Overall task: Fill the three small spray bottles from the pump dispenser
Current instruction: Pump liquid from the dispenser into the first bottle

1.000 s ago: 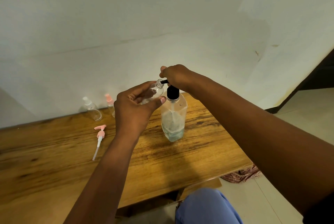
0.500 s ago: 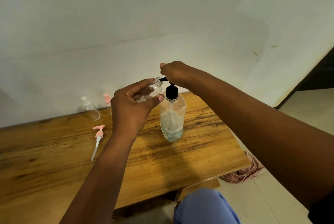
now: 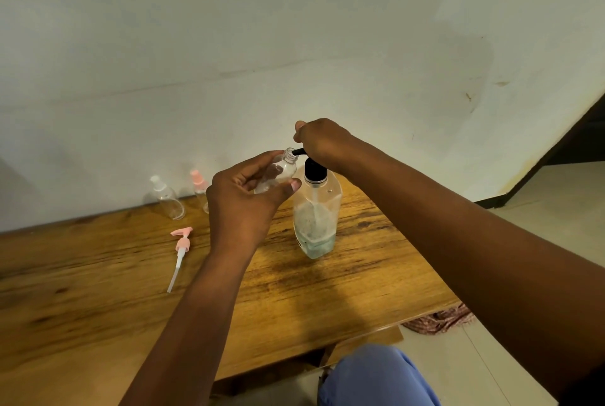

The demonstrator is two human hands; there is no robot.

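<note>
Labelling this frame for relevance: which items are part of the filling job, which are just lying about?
In the job:
- clear plastic pump dispenser with black head, right hand on top
- small uncapped clear bottle, held in left hand
- clear white-capped spray bottle
- pink-capped spray bottle
- loose pink pump top

Lying about:
- patterned cloth on floor

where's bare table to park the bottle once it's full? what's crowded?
Free: the table in front of the pump dispenser, toward the near edge, and the wide left stretch nearer than the loose pink pump head. Crowded: the back edge by the wall, where two small bottles stand, and around the dispenser, where the left hand holds the open bottle.
</note>
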